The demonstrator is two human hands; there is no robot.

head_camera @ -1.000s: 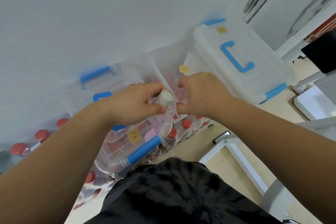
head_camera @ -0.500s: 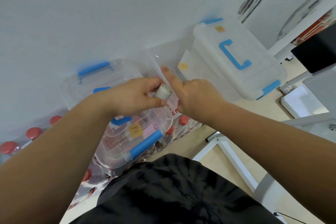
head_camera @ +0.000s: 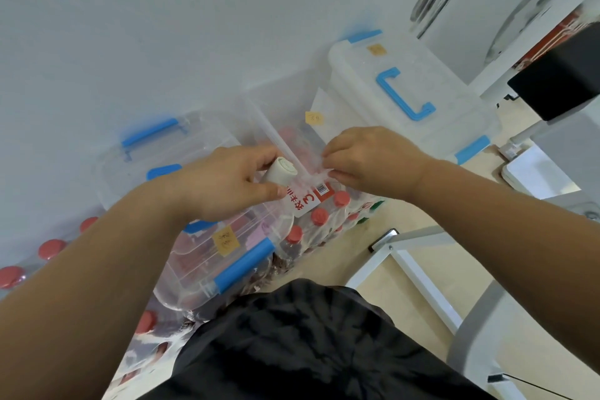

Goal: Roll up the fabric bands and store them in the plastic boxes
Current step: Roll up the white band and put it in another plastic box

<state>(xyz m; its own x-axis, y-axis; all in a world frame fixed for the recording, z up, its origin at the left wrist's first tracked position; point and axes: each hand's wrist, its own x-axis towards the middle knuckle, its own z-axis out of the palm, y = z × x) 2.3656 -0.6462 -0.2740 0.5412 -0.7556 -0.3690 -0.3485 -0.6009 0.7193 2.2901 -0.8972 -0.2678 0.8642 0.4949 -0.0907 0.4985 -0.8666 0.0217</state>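
Roll of fabric band (head_camera: pixel 281 172) sits clasped in the left grip (head_camera: pixel 224 185), held beside the near rim of the open clear box (head_camera: pixel 285 114), probably ready to drop inside. The right grip (head_camera: pixel 367 161) curls at that rim, perhaps steadying it. Whether it pinches anything, I cannot tell.

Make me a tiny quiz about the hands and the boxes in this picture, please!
1. True or false: the left hand holds a white roll.
2. What colour is the handle on top of the closed box? A red, B blue, C green.
3. Fill the gap: the bottle caps below the hands are ____.

Key: 1 true; 2 B; 3 red.
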